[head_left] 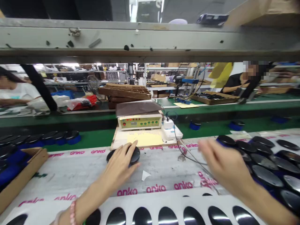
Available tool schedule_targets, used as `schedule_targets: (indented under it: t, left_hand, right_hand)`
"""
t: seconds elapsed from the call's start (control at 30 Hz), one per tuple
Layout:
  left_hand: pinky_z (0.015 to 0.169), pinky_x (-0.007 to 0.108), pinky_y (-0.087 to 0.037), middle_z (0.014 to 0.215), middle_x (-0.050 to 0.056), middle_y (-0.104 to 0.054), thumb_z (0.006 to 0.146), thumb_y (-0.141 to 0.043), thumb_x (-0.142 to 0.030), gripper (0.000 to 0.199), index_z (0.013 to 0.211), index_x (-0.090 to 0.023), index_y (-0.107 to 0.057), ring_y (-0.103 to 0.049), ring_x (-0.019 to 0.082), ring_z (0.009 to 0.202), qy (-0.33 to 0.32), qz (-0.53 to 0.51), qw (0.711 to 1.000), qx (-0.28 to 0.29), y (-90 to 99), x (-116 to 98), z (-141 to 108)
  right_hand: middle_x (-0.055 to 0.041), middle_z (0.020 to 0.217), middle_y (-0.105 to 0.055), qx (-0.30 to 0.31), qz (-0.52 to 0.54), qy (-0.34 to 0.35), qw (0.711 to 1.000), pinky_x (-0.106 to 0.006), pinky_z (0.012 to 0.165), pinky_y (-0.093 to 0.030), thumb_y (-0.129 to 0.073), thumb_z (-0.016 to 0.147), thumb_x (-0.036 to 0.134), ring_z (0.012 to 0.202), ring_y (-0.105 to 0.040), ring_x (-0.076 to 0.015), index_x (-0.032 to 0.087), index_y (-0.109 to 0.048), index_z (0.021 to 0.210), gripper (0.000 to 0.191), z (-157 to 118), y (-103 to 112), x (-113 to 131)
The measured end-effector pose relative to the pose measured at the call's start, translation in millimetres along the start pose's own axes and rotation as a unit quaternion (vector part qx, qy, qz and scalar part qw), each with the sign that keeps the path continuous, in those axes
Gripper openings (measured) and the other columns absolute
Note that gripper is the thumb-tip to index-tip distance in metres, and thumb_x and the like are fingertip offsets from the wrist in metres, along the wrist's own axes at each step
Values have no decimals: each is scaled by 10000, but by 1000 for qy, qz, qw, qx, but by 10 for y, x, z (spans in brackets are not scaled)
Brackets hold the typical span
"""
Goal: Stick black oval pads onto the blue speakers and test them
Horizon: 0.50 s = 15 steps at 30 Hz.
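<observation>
Near the middle of the bench, my left hand (pixel 122 158) lies over a black round disc-like part (pixel 135 155), fingers across its top and thumb at its near side. Most of that part is hidden under the hand. My right hand (pixel 223 162) is raised over the bench at the right, apart from the left hand. Motion smears its fingers, so whether they hold anything cannot be made out. Just beyond and right of it stand several shiny black-topped round parts with blue sides (pixel 267 175). A white sheet with black oval stickers (pixel 194 200) lies along the near edge.
A control box (pixel 140 122) with lights and buttons sits ahead, beside a white power adapter (pixel 172 131) with cables. Black-and-blue parts fill a cardboard box (pixel 22 179) at left. More rest on the green belt (pixel 93 139). A shelf beam (pixel 150 40) crosses overhead. Two people sit beyond.
</observation>
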<state>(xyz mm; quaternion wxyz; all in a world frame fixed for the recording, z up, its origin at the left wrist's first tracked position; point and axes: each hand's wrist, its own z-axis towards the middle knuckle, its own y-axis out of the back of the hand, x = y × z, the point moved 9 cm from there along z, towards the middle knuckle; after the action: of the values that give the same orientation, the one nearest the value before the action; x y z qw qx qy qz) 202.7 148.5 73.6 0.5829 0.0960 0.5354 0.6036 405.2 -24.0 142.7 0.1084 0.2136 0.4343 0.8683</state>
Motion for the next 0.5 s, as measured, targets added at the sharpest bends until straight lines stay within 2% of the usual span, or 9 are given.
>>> schedule_targets:
  t: [0.03, 0.1, 0.13, 0.17, 0.23, 0.3, 0.37, 0.43, 0.5]
  left_hand:
    - [1053, 516, -282, 1258, 77, -539, 807, -626, -328, 607, 1374, -275, -416, -491, 339, 1160, 2, 2, 1000, 1, -39, 111, 44]
    - [1098, 516, -186, 1191, 57, -573, 801, -622, -346, 530, 1310, -259, -502, -501, 339, 1148, -2, 2, 1000, -6, -94, 269, 100]
    - [1103, 524, -157, 1169, 64, -582, 804, -617, -355, 496, 1281, -246, -533, -508, 346, 1140, -2, 1, 1000, -11, -112, 326, 112]
    - [1100, 539, -149, 1156, 78, -589, 806, -615, -363, 473, 1257, -233, -556, -514, 357, 1130, -2, 2, 1000, -13, -127, 374, 117]
    - [1082, 572, -161, 1139, 105, -603, 800, -627, -373, 464, 1234, -215, -579, -519, 380, 1119, 1, 6, 1000, -16, -140, 448, 109]
    - [1075, 590, -162, 1179, 116, -595, 773, -661, -376, 520, 1256, -212, -560, -487, 397, 1157, 5, 20, 1000, -14, -126, 499, 90]
    - [1079, 592, -157, 1276, 114, -543, 755, -680, -385, 584, 1293, -228, -517, -415, 394, 1230, 19, 35, 999, -11, -74, 510, 65]
    - [1080, 566, -198, 1346, 101, -481, 798, -633, -407, 543, 1299, -250, -493, -363, 356, 1276, 42, 11, 999, -8, 4, 437, 42]
    - [1056, 509, -293, 1319, 86, -489, 867, -544, -430, 420, 1253, -266, -519, -402, 307, 1250, 77, -89, 993, -8, 65, 266, 32]
  right_hand:
    - [-11, 579, -543, -10, -27, -64, 998, -271, 559, -373, -184, 980, 484, 563, -573, -140, 167, -561, 756, 541, 254, 67, -270]
    - [-63, 752, -599, -15, -55, -147, 987, -308, 651, -403, -126, 974, 502, 770, -630, -198, 94, -585, 910, 617, 746, 89, -740]
    - [-65, 837, -608, -8, -63, -187, 980, -320, 696, -421, -202, 970, 504, 811, -632, -198, 65, -584, 978, 582, 944, 29, -965]
    - [-69, 933, -625, 4, -65, -226, 972, -346, 717, -479, -420, 951, 449, 804, -621, -170, 108, -570, 1047, 385, 1092, -74, -1172]
    - [-79, 1064, -608, 38, -54, -271, 960, -375, 770, -511, -558, 903, 365, 885, -615, -181, 127, -566, 1113, 318, 1248, -363, -1470]
    - [-79, 1117, -594, 68, -32, -293, 953, -386, 787, -520, -582, 894, 326, 927, -609, -191, 141, -563, 1139, 308, 1253, -641, -1646]
    - [-76, 1126, -592, 82, -5, -300, 951, -384, 788, -520, -573, 901, 317, 938, -608, -192, 152, -563, 1143, 293, 1215, -793, -1729]
    - [-71, 1112, -593, 76, 24, -293, 953, -379, 782, -518, -572, 901, 318, 927, -607, -188, 155, -567, 1131, 282, 1223, -780, -1722]
    - [-60, 1048, -603, 52, 65, -267, 960, -360, 750, -511, -572, 896, 331, 871, -605, -174, 144, -574, 1081, 263, 1285, -633, -1584]
